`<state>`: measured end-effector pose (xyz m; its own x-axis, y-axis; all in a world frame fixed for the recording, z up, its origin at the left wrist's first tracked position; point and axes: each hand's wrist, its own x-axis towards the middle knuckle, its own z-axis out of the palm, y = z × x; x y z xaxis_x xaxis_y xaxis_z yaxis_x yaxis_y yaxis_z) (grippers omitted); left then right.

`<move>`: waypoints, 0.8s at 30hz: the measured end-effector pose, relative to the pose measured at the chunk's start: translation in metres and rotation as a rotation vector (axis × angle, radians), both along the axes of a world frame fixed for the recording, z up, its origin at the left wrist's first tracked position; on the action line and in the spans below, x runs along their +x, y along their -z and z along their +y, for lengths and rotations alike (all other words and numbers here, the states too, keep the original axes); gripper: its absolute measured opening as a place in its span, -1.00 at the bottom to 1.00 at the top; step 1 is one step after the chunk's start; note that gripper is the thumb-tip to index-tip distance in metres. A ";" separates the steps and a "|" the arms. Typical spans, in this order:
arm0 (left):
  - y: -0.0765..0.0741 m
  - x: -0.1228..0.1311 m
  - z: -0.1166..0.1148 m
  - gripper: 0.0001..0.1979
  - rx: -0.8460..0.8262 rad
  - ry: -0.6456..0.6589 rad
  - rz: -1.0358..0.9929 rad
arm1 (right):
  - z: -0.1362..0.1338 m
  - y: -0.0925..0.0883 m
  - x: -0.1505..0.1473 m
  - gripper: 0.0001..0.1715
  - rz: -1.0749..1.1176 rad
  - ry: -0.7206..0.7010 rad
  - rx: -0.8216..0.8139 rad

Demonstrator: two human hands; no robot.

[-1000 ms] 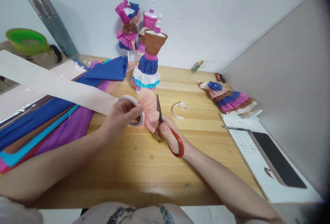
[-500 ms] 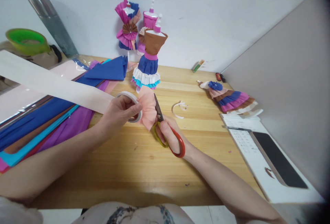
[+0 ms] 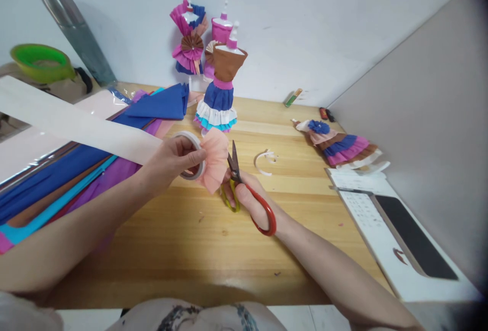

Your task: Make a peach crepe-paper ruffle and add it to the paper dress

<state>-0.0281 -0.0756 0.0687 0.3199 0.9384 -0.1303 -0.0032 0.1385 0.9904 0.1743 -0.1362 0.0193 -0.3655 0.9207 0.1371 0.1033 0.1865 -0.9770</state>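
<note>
carefully: your left hand [image 3: 173,159] pinches the tape roll [image 3: 197,143] and peach ruffle [image 3: 215,159] over the central tabletop [image 3: 213,249]; your right hand [image 3: 249,198] grips the parted scissors [image 3: 236,175] just right of them; steady that pinch, clear of the blades [image 3: 235,155].

A softly lit wooden table [image 3: 221,260] was backed by a white far wall [image 3: 297,26] and bounded on the right by a grey panel [image 3: 427,97]. White floor tiles [image 3: 295,317] were seen past the near edge.
</note>
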 end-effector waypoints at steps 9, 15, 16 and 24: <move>-0.004 0.006 -0.005 -0.67 0.012 0.026 0.077 | 0.001 -0.014 -0.001 -0.33 -0.056 0.005 0.059; -0.002 0.006 -0.008 -0.71 0.014 0.061 0.097 | 0.001 -0.018 -0.001 -0.34 -0.075 0.022 0.072; -0.002 0.006 -0.008 -0.71 0.020 0.067 0.100 | 0.001 -0.018 -0.001 -0.33 -0.081 0.024 0.069; -0.001 0.005 -0.006 -0.70 0.021 0.080 0.089 | 0.001 -0.015 -0.001 -0.33 -0.068 0.024 0.073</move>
<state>-0.0232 -0.0818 0.0700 0.3817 0.9133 -0.1418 0.0950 0.1138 0.9890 0.1734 -0.1349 0.0345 -0.3539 0.9178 0.1798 0.1743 0.2536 -0.9515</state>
